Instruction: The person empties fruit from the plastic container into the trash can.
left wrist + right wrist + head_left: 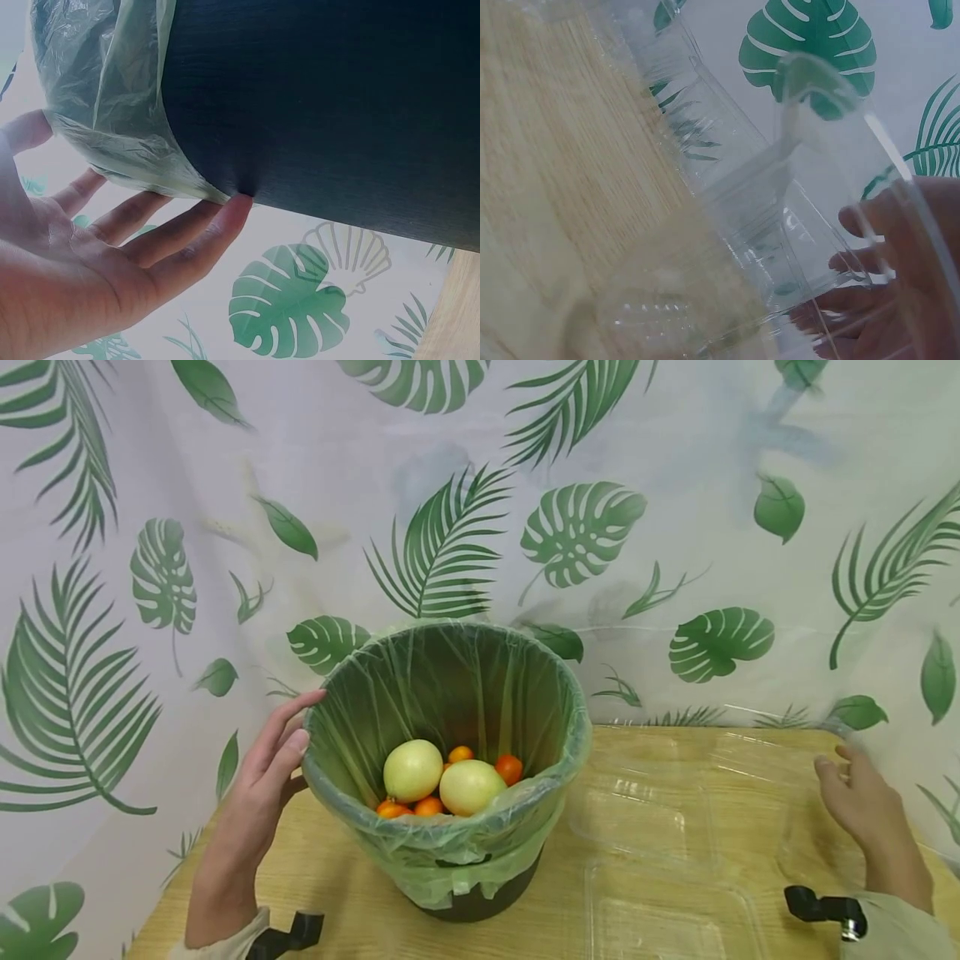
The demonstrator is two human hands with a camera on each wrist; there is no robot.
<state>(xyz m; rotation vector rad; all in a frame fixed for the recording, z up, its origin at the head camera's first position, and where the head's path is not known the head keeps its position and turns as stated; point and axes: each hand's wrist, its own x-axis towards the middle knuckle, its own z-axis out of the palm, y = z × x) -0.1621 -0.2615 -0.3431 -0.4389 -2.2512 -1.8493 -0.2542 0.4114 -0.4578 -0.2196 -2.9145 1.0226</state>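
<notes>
A dark bin [487, 902] stands on the table, lined with a thin green plastic bag [382, 843] folded over its rim. Inside lie two pale yellow melon-like fruits [413, 771] and several small orange-red fruits [508, 768]. My left hand [258, 793] touches the bin's left side, thumb at the rim. Its fingers spread along the bag and dark wall, as the left wrist view shows. On the far right, my right hand [862, 810] is beside clear plastic containers [645, 810], its fingers loosely bent. Its fingers [862, 217] partly show through a clear container wall [907, 169].
Several clear containers spread over the right part of the wooden table [322, 877]. A white sheet with green leaves [675, 543] hangs behind and along the sides, close to the bin's back.
</notes>
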